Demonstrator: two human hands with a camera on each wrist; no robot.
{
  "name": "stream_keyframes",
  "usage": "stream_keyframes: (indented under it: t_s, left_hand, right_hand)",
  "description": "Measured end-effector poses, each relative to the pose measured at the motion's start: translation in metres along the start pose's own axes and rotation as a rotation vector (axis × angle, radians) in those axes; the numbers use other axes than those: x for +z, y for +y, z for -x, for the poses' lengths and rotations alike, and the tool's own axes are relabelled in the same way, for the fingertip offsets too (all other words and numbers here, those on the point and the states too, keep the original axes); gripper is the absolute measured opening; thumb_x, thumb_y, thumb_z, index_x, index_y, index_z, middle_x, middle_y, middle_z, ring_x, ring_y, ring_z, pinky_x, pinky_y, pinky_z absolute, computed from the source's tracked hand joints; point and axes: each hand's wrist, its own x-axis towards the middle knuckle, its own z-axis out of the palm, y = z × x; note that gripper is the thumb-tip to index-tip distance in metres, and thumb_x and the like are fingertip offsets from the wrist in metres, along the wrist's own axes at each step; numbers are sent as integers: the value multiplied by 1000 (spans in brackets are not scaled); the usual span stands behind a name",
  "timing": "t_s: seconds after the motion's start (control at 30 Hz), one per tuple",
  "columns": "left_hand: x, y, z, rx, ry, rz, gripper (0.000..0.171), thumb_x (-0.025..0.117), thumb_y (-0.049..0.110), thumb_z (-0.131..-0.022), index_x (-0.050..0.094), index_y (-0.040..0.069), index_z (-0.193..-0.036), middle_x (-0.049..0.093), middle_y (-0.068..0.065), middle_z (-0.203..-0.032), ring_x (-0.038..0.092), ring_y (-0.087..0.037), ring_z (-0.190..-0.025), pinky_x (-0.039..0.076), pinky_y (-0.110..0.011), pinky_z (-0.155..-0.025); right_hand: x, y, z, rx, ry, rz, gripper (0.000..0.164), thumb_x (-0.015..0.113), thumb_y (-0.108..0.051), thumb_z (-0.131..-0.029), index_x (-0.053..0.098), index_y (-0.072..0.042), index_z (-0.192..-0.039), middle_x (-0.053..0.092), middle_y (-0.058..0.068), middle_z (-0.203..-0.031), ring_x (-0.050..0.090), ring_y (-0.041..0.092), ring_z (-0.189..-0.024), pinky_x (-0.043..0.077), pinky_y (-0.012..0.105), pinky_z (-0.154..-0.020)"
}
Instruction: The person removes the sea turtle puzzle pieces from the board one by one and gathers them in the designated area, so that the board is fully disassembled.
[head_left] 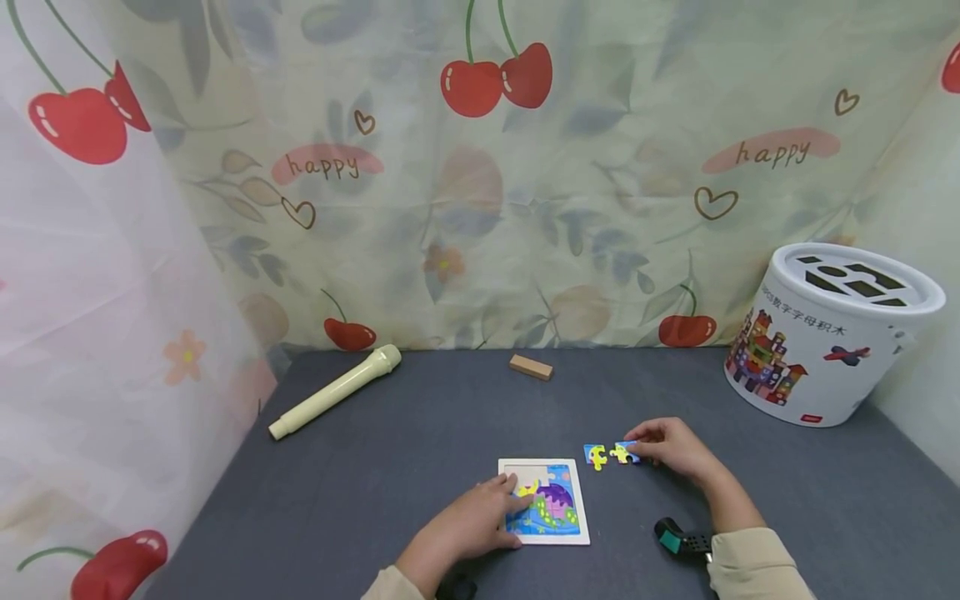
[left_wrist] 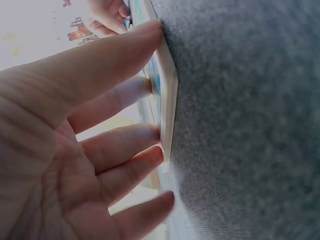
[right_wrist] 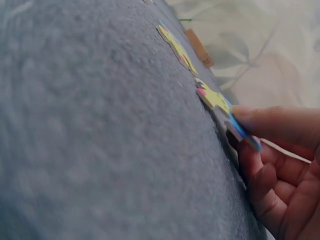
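My left hand (head_left: 480, 515) rests on the left side of a puzzle board (head_left: 582, 504) with a pale frame. In the left wrist view its fingers (left_wrist: 122, 142) are fairly straight, with fingertips and thumb at the pale edge. The board's picture is blue, purple and green; a bare section shows at its upper left. Beyond the board's upper right corner, my right hand (head_left: 672, 448) pinches a yellow and blue puzzle piece (right_wrist: 220, 105) between thumb and fingers, the piece tilted up in the right wrist view. A second puzzle piece (head_left: 596, 456) lies just left of it.
A small wooden block (head_left: 531, 367) lies at the back of the dark table (head_left: 420, 433). To the left is a cream microphone-shaped stick (head_left: 335, 393). A large white bucket (head_left: 828, 337) with a slotted lid stands at the back right. A patterned curtain (head_left: 585, 208) hangs behind.
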Motion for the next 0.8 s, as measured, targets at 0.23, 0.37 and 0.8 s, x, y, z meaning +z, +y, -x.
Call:
stream_keyframes:
  t_s: [0.23, 0.37, 0.8]
  left_hand:
    - [2, 0, 1, 2, 5, 30, 53, 71, 34, -81, 54, 29, -131, 42, -6, -146, 37, -24, -136, 37, -43, -106]
    - [2, 1, 2, 25, 21, 49, 55, 71, 31, -82, 53, 25, -133, 41, -5, -146, 37, -22, -136, 37, -44, -106]
    - [5, 0, 1, 45, 20, 67, 54, 70, 29, -82, 53, 22, -133, 42, -4, -146, 38, -17, -136, 36, -43, -107]
  right_hand:
    - [4, -2, 1, -33, 63, 87, 21, 70, -13, -82, 69, 3, -95, 62, 5, -80, 49, 14, -69, 42, 24, -58]
    - [6, -3, 2, -34, 75, 104, 20, 70, -13, -82, 69, 2, -95, 61, 5, -79, 49, 14, -70, 41, 24, -58]
    - [10, -6, 3, 5, 96, 130, 19, 69, -12, -83, 69, 1, -96, 61, 4, -77, 49, 15, -69, 41, 24, -58]
